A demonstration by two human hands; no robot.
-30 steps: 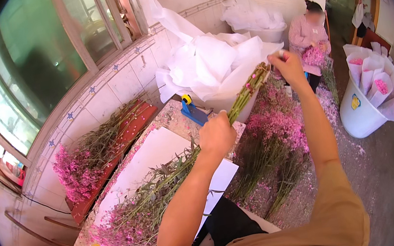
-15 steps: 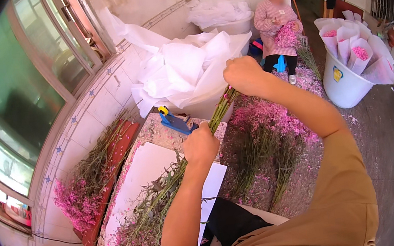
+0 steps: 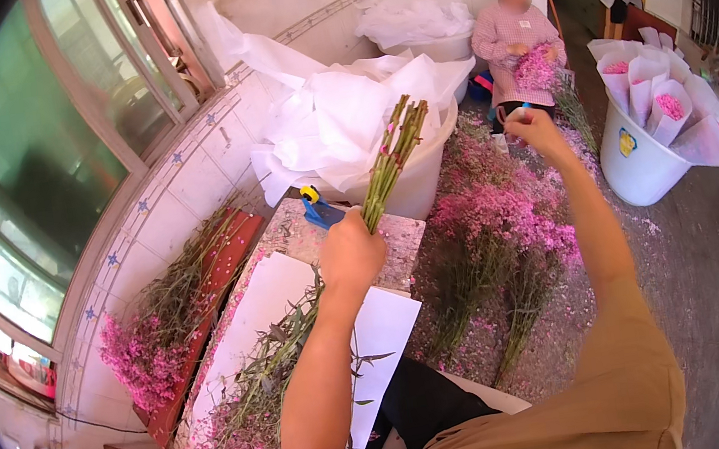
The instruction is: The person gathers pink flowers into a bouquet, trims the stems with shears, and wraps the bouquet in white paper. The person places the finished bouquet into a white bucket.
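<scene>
My left hand point(image 3: 352, 253) is wrapped round a bunch of pink filler flowers, its bare green stem ends point(image 3: 395, 152) pointing up and away. The leafy stems and pink blooms point(image 3: 243, 440) of that bunch hang back toward me over white paper point(image 3: 383, 335) on the table. Beyond the left hand sits a blue tape dispenser point(image 3: 321, 209) with a yellow roll, partly hidden by the hand. Out to the right my right hand point(image 3: 536, 130) is raised in the air above the floor flowers, its fingers pinched together. What it holds, if anything, is too small to make out.
More pink flowers point(image 3: 496, 225) lie on the floor right of the table, others on a red board point(image 3: 200, 323) at left. White wrapping sheets fill a big tub point(image 3: 413, 183). A seated person point(image 3: 511, 32) holds flowers; a white bucket point(image 3: 642, 164) holds wrapped bouquets.
My right hand has let go of the stem ends and swung right and down, away from the bunch. My left hand keeps its grip, with the stems now more upright.
</scene>
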